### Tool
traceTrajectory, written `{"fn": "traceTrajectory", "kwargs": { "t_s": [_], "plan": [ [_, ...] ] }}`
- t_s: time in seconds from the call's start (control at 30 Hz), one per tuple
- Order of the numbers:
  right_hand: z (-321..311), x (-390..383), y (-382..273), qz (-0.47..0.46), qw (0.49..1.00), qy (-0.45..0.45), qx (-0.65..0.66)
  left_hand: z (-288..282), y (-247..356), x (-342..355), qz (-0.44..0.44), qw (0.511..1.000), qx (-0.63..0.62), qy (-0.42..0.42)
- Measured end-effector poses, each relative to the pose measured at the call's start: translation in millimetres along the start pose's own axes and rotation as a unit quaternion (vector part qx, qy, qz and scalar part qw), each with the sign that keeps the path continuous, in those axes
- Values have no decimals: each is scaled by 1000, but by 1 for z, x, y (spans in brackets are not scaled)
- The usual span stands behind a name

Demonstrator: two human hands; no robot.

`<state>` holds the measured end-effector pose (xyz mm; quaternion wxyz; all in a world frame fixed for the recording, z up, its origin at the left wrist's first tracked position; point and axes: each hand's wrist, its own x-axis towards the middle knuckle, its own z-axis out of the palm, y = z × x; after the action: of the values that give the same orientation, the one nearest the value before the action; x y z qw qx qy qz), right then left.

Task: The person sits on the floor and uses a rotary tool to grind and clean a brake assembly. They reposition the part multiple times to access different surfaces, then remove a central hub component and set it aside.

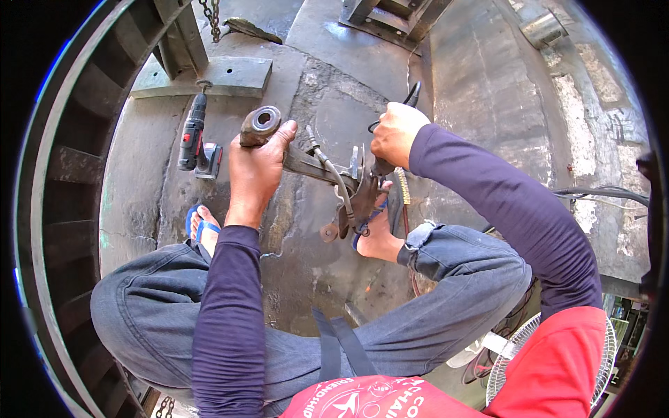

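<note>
My left hand (258, 164) is wrapped round a heavy, greasy metal arm (310, 166) that looks like a vehicle suspension arm. Its thick round end, a bushing with a hole (265, 120), sticks out above my fingers. Toward my right foot the part widens into a brown rusty bracket (364, 202), with a grey hose (334, 173) running along it. At that far end my right hand (398, 139) is closed in a fist. A dark piece (382, 166) shows just below it, and what the fist grips is mostly hidden. A black cable (416, 92) loops beside the knuckles.
A cordless drill (192, 132) stands on the concrete floor left of my left hand, near a steel base plate (237, 75). A curved ribbed metal frame (59, 164) rises at far left. Cables (603, 194) run at right; a fan (512, 348) is lower right.
</note>
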<state>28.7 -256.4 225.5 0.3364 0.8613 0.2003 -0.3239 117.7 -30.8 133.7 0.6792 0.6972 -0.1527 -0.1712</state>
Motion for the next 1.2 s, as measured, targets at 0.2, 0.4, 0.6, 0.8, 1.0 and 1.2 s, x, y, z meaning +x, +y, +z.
{"fn": "traceTrajectory", "kwargs": {
  "t_s": [0.2,0.4,0.6,0.8,1.0,1.2],
  "plan": [
    [-1,6,9,-12,1000,-14,10,0,0,0,-3,1000,-5,-4],
    [-3,8,7,-21,1000,-9,-1,-1,-1,1,-4,1000,-22,18],
    [-11,-13,18,85,994,30,64,-1,-12,-14,4,993,-1,121],
    [-7,-102,-7,296,902,204,237,-9,-27,-53,-126,937,-57,322],
    [17,-159,-91,406,554,312,656,6,-26,-108,-177,871,-140,436],
    [34,-183,-142,381,397,388,739,19,11,-163,-100,950,-111,273]
  ]
}}
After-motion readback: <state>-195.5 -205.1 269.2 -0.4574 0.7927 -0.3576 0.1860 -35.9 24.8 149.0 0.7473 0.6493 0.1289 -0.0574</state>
